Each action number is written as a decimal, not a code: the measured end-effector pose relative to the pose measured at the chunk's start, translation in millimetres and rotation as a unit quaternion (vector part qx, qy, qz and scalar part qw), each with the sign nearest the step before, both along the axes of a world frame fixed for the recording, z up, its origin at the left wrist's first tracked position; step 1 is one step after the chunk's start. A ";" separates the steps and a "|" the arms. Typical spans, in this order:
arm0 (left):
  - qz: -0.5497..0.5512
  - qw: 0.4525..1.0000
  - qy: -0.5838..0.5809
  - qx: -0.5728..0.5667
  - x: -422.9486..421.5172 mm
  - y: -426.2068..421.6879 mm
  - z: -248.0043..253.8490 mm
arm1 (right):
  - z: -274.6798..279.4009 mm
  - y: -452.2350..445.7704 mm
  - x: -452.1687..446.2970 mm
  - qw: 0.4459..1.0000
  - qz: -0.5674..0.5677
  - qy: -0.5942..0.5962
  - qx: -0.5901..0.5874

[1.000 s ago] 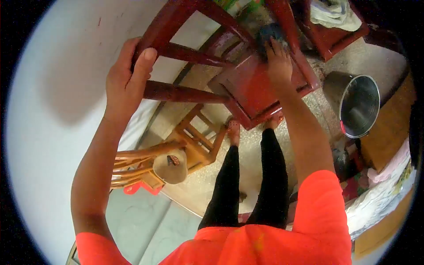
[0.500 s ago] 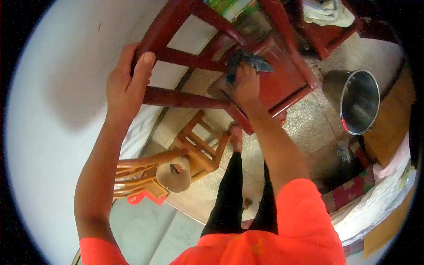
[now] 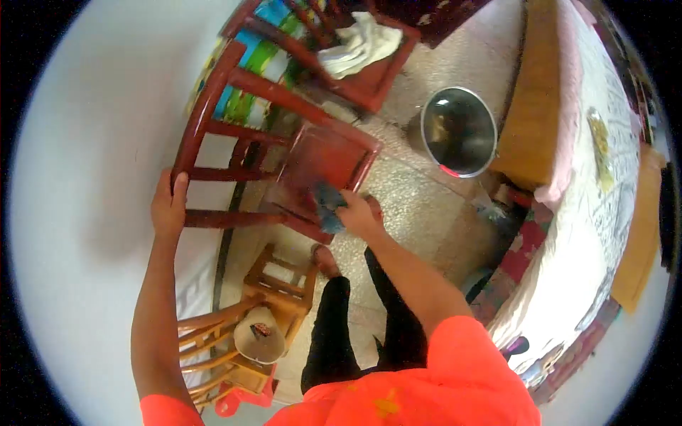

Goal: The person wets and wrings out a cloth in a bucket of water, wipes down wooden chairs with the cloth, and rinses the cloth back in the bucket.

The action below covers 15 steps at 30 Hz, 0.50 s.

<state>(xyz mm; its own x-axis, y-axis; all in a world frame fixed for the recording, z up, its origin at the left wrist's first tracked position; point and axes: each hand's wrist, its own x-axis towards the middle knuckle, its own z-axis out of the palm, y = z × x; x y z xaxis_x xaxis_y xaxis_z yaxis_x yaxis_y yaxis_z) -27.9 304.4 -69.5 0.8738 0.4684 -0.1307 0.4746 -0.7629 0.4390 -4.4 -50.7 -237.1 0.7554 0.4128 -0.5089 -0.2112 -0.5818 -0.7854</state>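
A dark red wooden chair (image 3: 320,160) stands in front of me, its slatted back beside the wall. My left hand (image 3: 169,204) is closed around the top of that back, thumb on the near side. My right hand (image 3: 360,214) is closed on a dark blue-grey cloth (image 3: 329,204), bunched at the near front corner of the seat. Part of the cloth hangs by the seat's edge; the fingers are partly hidden by it.
A metal bucket (image 3: 439,145) stands on the floor to the right. Behind is another red chair (image 3: 376,89) with white cloth (image 3: 362,46) on it. A light wooden chair (image 3: 284,287) holding a hat-like beige item (image 3: 249,344) is near my legs. A bed (image 3: 547,284) lies right.
My right hand has moved the cloth from the back part of the seat to its near front corner. My left hand stays on the chair back. The camera view has shifted.
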 end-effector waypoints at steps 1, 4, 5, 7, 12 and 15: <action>-0.040 0.997 -0.039 0.059 -1.2 3.3 -3.1 | 11.8 -21.0 5.3 0.998 -0.055 -0.023 0.007; -0.123 0.978 -0.088 0.145 -3.9 -5.1 3.6 | 70.6 -85.2 38.0 0.987 -0.117 -0.106 -0.021; -0.125 0.977 -0.088 0.147 -3.8 -20.3 10.6 | 68.1 -109.6 45.8 0.983 -0.168 -0.074 0.029; -0.080 0.968 -0.168 0.170 -1.1 -58.4 21.1 | 57.9 -152.6 67.4 0.972 -0.219 -0.037 0.077; -0.112 0.988 -0.019 -0.101 14.5 -222.0 -13.4 | -0.5 -226.9 139.5 0.944 -0.245 -0.220 -0.007; -0.207 0.936 0.075 -0.274 37.5 -325.7 -51.9 | -38.5 -251.5 177.2 0.948 -0.200 -0.234 -0.075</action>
<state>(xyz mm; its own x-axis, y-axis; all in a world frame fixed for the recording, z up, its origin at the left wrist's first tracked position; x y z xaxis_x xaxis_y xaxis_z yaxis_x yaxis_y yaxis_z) 9.7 -21.4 -121.4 0.9179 -0.0786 -0.3890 0.2768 -0.5756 0.7695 172.8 -302.2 -275.6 0.9939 -0.0057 -0.1101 -0.0881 -0.6408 -0.7627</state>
